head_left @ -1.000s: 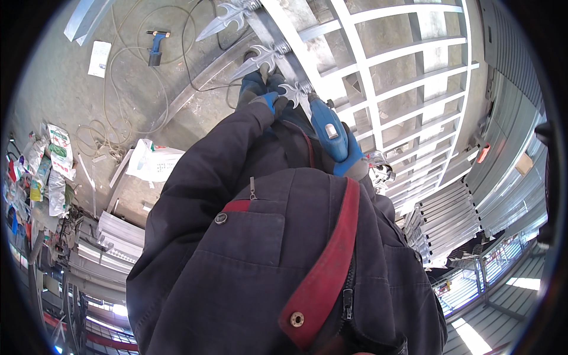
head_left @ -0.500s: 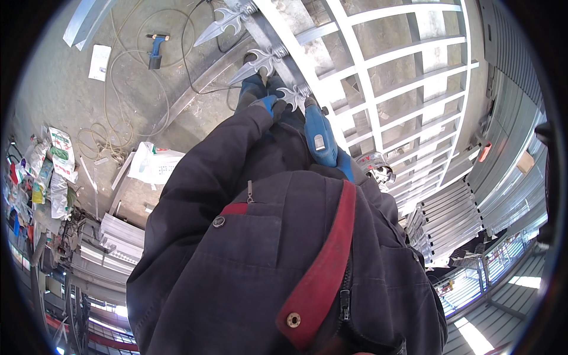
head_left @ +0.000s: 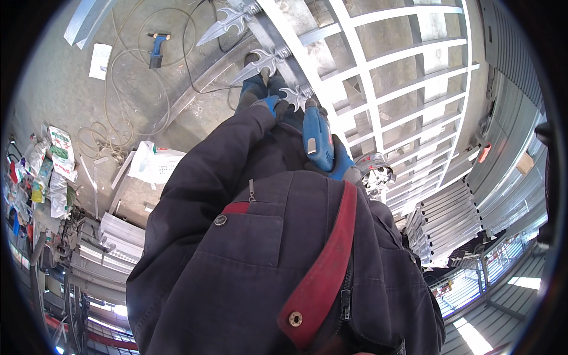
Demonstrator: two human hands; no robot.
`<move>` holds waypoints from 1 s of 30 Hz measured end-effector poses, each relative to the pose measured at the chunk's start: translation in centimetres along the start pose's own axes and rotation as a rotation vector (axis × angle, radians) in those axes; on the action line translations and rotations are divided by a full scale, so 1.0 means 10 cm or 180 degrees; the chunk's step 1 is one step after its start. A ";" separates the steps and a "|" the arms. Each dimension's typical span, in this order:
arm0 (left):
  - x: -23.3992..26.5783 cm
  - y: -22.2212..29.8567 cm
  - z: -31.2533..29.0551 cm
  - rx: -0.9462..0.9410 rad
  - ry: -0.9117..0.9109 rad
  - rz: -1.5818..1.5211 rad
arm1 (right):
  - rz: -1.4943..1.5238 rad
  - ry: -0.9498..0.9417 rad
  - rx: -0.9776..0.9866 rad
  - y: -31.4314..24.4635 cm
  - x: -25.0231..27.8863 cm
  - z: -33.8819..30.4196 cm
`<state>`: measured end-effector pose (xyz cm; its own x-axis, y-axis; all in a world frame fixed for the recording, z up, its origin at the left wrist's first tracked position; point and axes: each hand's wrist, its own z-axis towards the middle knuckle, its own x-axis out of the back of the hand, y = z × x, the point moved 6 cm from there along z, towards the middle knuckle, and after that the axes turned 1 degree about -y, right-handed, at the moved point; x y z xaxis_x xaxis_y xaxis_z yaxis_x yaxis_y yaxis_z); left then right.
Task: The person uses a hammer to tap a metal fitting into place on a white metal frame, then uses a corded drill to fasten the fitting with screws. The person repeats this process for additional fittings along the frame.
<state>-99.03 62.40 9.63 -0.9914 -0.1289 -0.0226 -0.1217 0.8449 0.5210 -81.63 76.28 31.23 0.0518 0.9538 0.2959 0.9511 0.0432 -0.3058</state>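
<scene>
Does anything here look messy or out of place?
Yes: loose cable lies in tangled loops over the concrete floor, and crumpled bags are heaped at the left edge. The white metal gate itself looks straight.

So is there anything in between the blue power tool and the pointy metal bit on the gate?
Nothing visible. The right hand holds the blue power tool with its nose right at the spear-shaped finial on the metal gate. The left hand, in a blue glove, sits beside that finial, not across the tool's path.
</scene>
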 end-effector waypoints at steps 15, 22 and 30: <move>-0.02 -0.05 0.04 -0.0109 0.0104 0.0168 | 0.0095 0.0367 0.0662 -0.11 0.16 0.05; -0.02 -0.04 0.06 -0.0105 0.0127 0.0214 | 0.0166 0.0229 0.0307 -0.33 0.32 -0.02; 0.00 0.00 0.03 -0.0207 0.0161 0.0408 | -0.0228 0.0030 0.0034 -0.62 0.42 -0.03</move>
<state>-99.09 62.56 9.39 -0.9947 -0.0494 0.0899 0.0108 0.8209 0.5710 -87.18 79.95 34.63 -0.0135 0.9453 0.3259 0.9491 0.1146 -0.2932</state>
